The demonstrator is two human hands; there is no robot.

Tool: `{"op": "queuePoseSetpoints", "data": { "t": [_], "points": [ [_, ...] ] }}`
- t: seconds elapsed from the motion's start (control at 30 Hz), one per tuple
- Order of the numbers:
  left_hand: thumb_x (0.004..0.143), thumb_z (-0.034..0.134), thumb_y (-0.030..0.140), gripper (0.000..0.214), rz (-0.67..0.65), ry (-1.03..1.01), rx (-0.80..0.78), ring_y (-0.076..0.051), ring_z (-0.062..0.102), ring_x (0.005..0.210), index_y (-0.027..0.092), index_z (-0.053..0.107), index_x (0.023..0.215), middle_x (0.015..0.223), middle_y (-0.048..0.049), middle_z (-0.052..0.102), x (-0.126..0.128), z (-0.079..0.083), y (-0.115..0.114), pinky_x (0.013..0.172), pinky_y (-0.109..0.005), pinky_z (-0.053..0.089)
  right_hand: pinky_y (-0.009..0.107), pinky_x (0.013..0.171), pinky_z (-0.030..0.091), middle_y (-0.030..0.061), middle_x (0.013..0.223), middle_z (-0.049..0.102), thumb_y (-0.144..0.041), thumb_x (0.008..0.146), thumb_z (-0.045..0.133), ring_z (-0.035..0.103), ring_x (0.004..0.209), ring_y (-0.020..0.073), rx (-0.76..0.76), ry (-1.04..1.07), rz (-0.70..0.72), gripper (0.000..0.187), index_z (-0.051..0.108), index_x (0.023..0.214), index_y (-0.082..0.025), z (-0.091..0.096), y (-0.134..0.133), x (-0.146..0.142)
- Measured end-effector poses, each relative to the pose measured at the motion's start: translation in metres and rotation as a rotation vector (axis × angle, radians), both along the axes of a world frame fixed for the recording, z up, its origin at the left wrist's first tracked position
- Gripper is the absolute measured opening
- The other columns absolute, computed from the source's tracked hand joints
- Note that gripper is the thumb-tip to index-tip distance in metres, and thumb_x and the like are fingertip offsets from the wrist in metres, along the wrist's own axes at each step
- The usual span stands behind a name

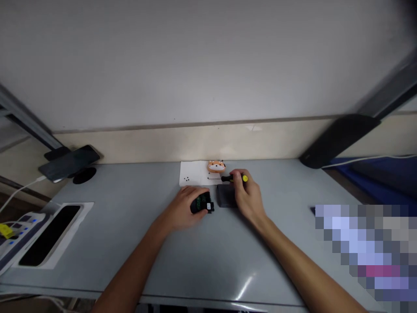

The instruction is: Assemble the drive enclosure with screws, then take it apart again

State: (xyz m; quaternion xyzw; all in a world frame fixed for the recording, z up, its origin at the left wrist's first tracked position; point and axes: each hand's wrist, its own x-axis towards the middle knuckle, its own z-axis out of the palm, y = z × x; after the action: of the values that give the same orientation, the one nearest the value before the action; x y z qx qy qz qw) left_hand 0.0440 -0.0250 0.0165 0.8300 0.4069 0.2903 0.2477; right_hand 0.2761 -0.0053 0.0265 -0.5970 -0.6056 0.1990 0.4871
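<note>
My left hand (187, 208) grips a small black device (201, 202) whose inside shows, with a green circuit board. My right hand (248, 193) holds a screwdriver (227, 178) with a black and yellow handle. Its thin shaft points left over a white sheet of paper (195, 167), and a tiny dark speck shows at its tip. Several small dark screws (186, 179) lie on the sheet's left part. Beneath my right hand is a dark grey flat box-like piece (225, 196), partly hidden by the hand. An orange and white animal-face case (216, 166) sits at the paper's back edge.
On the left of the grey table (130, 182) are a phone on a stand (73, 161), a black phone-like slab (50, 234) on white paper and a power strip (24, 234). A black cylinder-like object (339, 141) leans at the back right. A blurred-out area covers the right edge.
</note>
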Motion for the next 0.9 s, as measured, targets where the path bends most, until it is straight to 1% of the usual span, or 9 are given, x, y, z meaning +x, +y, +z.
{"op": "queuePoseSetpoints", "data": {
  "t": [0.13, 0.23, 0.33, 0.47, 0.53, 0.63, 0.77, 0.83, 0.9],
  "points": [
    [0.083, 0.074, 0.020, 0.058, 0.005, 0.004, -0.002, -0.026, 0.054, 0.129, 0.033, 0.055, 0.137, 0.136, -0.0026, 0.064, 0.000, 0.002, -0.001, 0.114, -0.048, 0.041, 0.032, 0.065, 0.046, 0.0040, 0.081, 0.072, -0.060, 0.100, 0.042, 0.065, 0.073, 0.0220, -0.030, -0.017, 0.040, 0.044, 0.065, 0.107, -0.023, 0.002, 0.000, -0.002],
    [0.083, 0.074, 0.019, 0.058, 0.005, 0.003, -0.009, -0.027, 0.054, 0.129, 0.033, 0.056, 0.136, 0.136, -0.0028, 0.064, 0.000, 0.003, -0.002, 0.114, -0.049, 0.041, 0.032, 0.066, 0.047, 0.0045, 0.084, 0.072, -0.059, 0.100, 0.043, 0.064, 0.074, 0.0215, -0.007, -0.019, 0.049, 0.043, 0.066, 0.106, -0.023, 0.004, -0.001, -0.001],
    [0.082, 0.075, 0.018, 0.059, 0.004, 0.004, -0.014, -0.026, 0.054, 0.129, 0.033, 0.056, 0.136, 0.135, -0.0023, 0.064, 0.000, 0.004, -0.002, 0.115, -0.048, 0.040, 0.033, 0.069, 0.048, 0.0044, 0.083, 0.072, -0.059, 0.100, 0.043, 0.064, 0.075, 0.0216, 0.010, 0.002, 0.027, 0.043, 0.066, 0.104, -0.023, 0.005, -0.001, 0.000],
    [0.085, 0.074, 0.021, 0.056, 0.013, 0.020, -0.024, -0.026, 0.054, 0.130, 0.033, 0.056, 0.136, 0.135, -0.0020, 0.064, 0.000, 0.001, 0.000, 0.115, -0.047, 0.040, 0.033, 0.067, 0.049, 0.0046, 0.083, 0.070, -0.059, 0.099, 0.044, 0.064, 0.073, 0.0209, 0.040, 0.073, -0.026, 0.043, 0.067, 0.097, -0.022, 0.007, -0.001, 0.003],
    [0.086, 0.074, 0.022, 0.054, 0.015, 0.028, -0.013, -0.026, 0.054, 0.129, 0.033, 0.056, 0.135, 0.135, -0.0021, 0.065, 0.001, -0.001, 0.001, 0.115, -0.048, 0.040, 0.032, 0.065, 0.050, 0.0051, 0.084, 0.070, -0.059, 0.099, 0.046, 0.065, 0.073, 0.0203, 0.074, 0.120, -0.056, 0.044, 0.067, 0.094, -0.021, 0.010, -0.002, 0.004],
    [0.088, 0.072, 0.022, 0.051, 0.028, 0.034, 0.012, -0.026, 0.054, 0.129, 0.033, 0.057, 0.135, 0.136, -0.0021, 0.064, 0.003, -0.003, 0.002, 0.114, -0.048, 0.040, 0.031, 0.062, 0.049, 0.0040, 0.079, 0.067, -0.058, 0.098, 0.047, 0.063, 0.068, 0.0189, 0.143, 0.158, -0.101, 0.044, 0.068, 0.089, -0.020, 0.015, -0.004, 0.005],
    [0.088, 0.071, 0.022, 0.049, 0.026, 0.030, 0.040, -0.024, 0.056, 0.128, 0.033, 0.058, 0.134, 0.135, -0.0019, 0.065, 0.004, -0.004, 0.002, 0.113, -0.046, 0.041, 0.029, 0.056, 0.046, 0.0017, 0.070, 0.062, -0.055, 0.099, 0.047, 0.058, 0.061, 0.0166, 0.207, 0.159, -0.142, 0.042, 0.067, 0.085, -0.020, 0.019, -0.008, 0.006],
    [0.088, 0.071, 0.022, 0.049, 0.015, 0.032, 0.051, -0.024, 0.056, 0.127, 0.033, 0.058, 0.134, 0.134, -0.0014, 0.066, 0.004, -0.003, 0.002, 0.113, -0.046, 0.041, 0.029, 0.053, 0.046, 0.0017, 0.069, 0.062, -0.054, 0.099, 0.047, 0.058, 0.060, 0.0171, 0.217, 0.156, -0.143, 0.042, 0.067, 0.083, -0.021, 0.018, -0.009, 0.006],
    [0.088, 0.072, 0.022, 0.049, 0.007, 0.034, 0.056, -0.023, 0.056, 0.127, 0.033, 0.058, 0.133, 0.133, -0.0007, 0.066, 0.003, -0.002, 0.001, 0.113, -0.045, 0.040, 0.030, 0.054, 0.046, 0.0019, 0.069, 0.062, -0.053, 0.099, 0.047, 0.060, 0.061, 0.0177, 0.234, 0.132, -0.131, 0.041, 0.067, 0.082, -0.021, 0.017, -0.010, 0.006]
  ]
}}
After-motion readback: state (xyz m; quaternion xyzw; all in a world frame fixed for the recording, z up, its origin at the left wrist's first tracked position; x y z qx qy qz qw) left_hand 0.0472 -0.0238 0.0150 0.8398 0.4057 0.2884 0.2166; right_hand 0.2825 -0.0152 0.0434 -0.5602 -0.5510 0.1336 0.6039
